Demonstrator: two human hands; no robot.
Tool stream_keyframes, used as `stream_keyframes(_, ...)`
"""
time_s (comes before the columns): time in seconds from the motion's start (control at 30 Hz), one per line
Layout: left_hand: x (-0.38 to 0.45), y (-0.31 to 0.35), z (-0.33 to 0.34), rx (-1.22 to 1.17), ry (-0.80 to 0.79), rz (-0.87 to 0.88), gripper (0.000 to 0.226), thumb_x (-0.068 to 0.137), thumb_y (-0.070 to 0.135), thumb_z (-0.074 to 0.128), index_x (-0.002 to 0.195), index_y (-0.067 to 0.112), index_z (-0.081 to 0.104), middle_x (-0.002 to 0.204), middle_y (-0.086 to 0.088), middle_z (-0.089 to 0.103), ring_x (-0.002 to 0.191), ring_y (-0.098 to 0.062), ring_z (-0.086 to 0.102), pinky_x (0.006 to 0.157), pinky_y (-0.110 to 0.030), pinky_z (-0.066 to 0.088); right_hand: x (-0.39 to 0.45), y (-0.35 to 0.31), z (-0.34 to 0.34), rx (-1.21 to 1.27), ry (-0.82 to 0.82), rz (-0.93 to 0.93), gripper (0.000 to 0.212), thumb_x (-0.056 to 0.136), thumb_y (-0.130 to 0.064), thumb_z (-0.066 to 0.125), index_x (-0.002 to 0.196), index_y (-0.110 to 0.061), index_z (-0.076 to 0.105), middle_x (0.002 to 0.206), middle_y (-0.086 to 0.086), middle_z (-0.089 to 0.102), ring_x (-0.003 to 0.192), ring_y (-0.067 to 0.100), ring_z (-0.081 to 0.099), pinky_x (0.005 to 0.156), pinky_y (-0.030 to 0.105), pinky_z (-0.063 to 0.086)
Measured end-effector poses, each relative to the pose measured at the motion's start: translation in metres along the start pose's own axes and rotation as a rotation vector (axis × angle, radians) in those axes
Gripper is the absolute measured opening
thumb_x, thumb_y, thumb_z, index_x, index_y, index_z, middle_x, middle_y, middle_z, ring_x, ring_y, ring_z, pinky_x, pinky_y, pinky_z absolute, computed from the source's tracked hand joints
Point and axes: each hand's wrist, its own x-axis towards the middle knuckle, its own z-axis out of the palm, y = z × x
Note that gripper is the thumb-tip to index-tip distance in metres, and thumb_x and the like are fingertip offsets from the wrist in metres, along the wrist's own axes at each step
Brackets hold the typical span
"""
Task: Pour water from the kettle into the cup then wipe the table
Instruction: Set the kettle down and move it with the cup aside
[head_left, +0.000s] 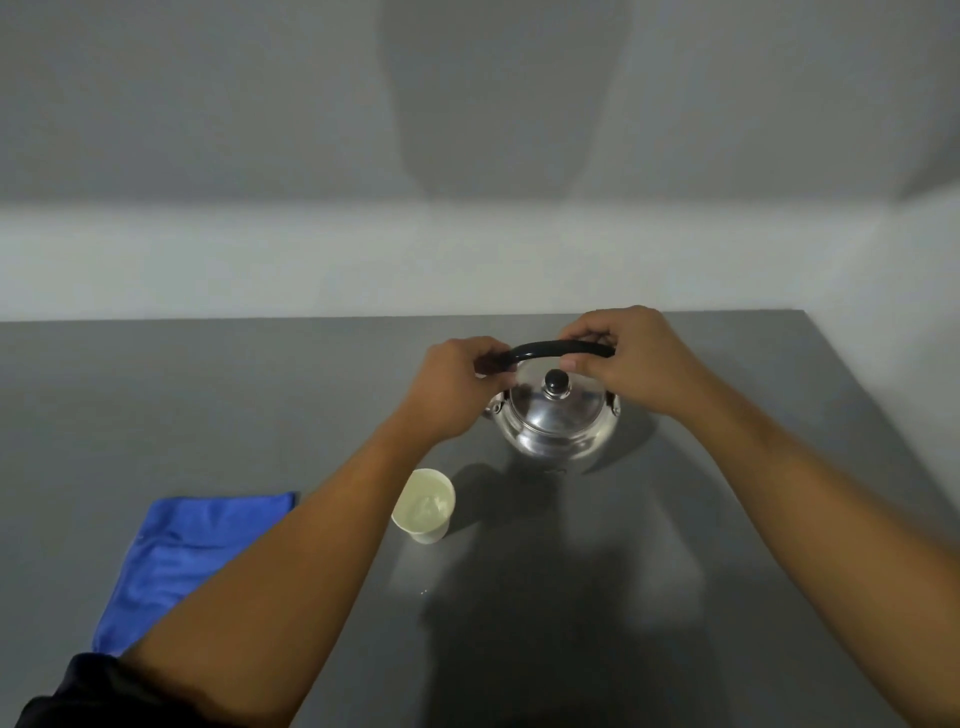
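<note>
A shiny steel kettle (556, 423) with a black lid knob stands upright on the grey table (571, 597), near its far edge. Its black arched handle (550, 349) is gripped at both ends: my left hand (457, 384) at the left end, my right hand (628, 358) at the right end. A small white cup (425, 506) stands in front and to the left of the kettle, just right of my left forearm; it seems to hold clear water. A blue cloth (171, 556) lies flat at the left, partly hidden by my left forearm.
A pale wall rises just behind the table's far edge. The table's right edge runs diagonally past my right forearm. A tiny drop of water (423, 591) lies on the tabletop in front of the cup.
</note>
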Motion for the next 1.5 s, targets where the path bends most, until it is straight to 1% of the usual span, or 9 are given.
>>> stream_keyframes(0.17,0.016,-0.002,0.003,0.080,-0.013,-0.022,0.016,0.084,0.017,0.077,0.100,0.023,0.078,0.090,0.001,0.078,0.090,-0.019,0.073,0.088,-0.038,0.056,0.013,0.021,-0.004,0.018,-0.029,0.048,0.039,0.080,-0.015,0.084,0.081,-0.053,0.073,0.084,-0.016,0.078,0.085,0.008,0.074,0.089,0.034,0.059)
stream_keyframes(0.4,0.028,-0.014,0.009,0.142,-0.044,-0.052,0.018,0.086,0.019,0.077,0.103,0.024,0.077,0.093,0.002,0.078,0.090,-0.018,0.072,0.085,-0.031,0.056,0.026,0.035,0.006,0.044,-0.079,0.076,0.032,0.081,-0.008,0.082,0.106,-0.028,0.080,0.095,-0.009,0.080,0.091,0.005,0.074,0.095,0.032,0.057)
stream_keyframes(0.73,0.039,-0.025,0.015,0.140,-0.059,-0.083,0.017,0.086,0.020,0.078,0.101,0.024,0.074,0.089,0.007,0.074,0.086,-0.012,0.071,0.077,-0.021,0.050,0.036,0.042,0.012,0.019,-0.090,0.086,0.033,0.083,-0.007,0.081,0.110,-0.025,0.079,0.098,-0.006,0.079,0.091,0.000,0.071,0.081,0.012,0.047)
stream_keyframes(0.9,0.037,-0.027,0.017,0.147,-0.061,-0.102,0.015,0.088,0.018,0.076,0.100,0.024,0.073,0.089,0.007,0.074,0.083,-0.009,0.070,0.073,-0.020,0.047,0.036,0.040,0.017,-0.002,-0.084,0.085,0.032,0.085,-0.007,0.078,0.114,-0.021,0.077,0.106,0.000,0.079,0.099,0.015,0.073,0.098,0.033,0.054)
stream_keyframes(0.97,0.037,-0.028,0.018,0.149,-0.054,-0.104,0.016,0.088,0.017,0.075,0.103,0.021,0.073,0.092,0.004,0.075,0.086,-0.013,0.070,0.075,-0.023,0.048,0.036,0.038,0.018,-0.015,-0.092,0.089,0.032,0.087,-0.007,0.076,0.116,-0.020,0.077,0.109,0.001,0.078,0.102,0.017,0.072,0.101,0.037,0.053)
stream_keyframes(1.07,0.036,-0.028,0.018,0.122,-0.047,-0.111,0.018,0.089,0.016,0.075,0.106,0.022,0.074,0.086,0.015,0.071,0.083,-0.009,0.069,0.075,-0.019,0.046,0.035,0.036,0.017,-0.041,-0.094,0.090,0.032,0.087,-0.008,0.076,0.117,-0.021,0.076,0.112,0.001,0.078,0.104,0.017,0.071,0.103,0.039,0.052)
stream_keyframes(1.3,0.012,-0.023,-0.010,0.011,-0.025,-0.066,0.030,0.091,0.007,0.072,0.118,0.021,0.071,0.107,0.006,0.076,0.088,-0.005,0.073,0.081,-0.015,0.053,0.026,0.022,0.022,-0.216,-0.030,0.092,0.033,0.089,-0.021,0.074,0.122,-0.019,0.072,0.117,0.002,0.070,0.100,0.017,0.063,0.087,0.028,0.044)
stream_keyframes(1.37,-0.002,-0.022,-0.028,0.038,-0.013,-0.059,0.028,0.091,0.007,0.072,0.114,0.022,0.072,0.105,0.008,0.076,0.084,-0.001,0.072,0.075,-0.005,0.049,0.021,0.013,0.027,-0.278,0.012,0.080,0.030,0.091,-0.022,0.071,0.121,-0.018,0.071,0.116,0.002,0.066,0.103,0.021,0.061,0.086,0.030,0.044)
stream_keyframes(1.5,-0.039,-0.029,-0.073,0.061,0.018,-0.043,0.018,0.093,0.012,0.073,0.111,0.013,0.074,0.101,0.001,0.078,0.088,-0.008,0.073,0.078,-0.007,0.050,0.003,-0.018,0.052,-0.209,0.079,0.025,0.022,0.091,-0.020,0.069,0.113,-0.020,0.074,0.109,-0.004,0.064,0.100,0.014,0.060,0.085,0.025,0.040)
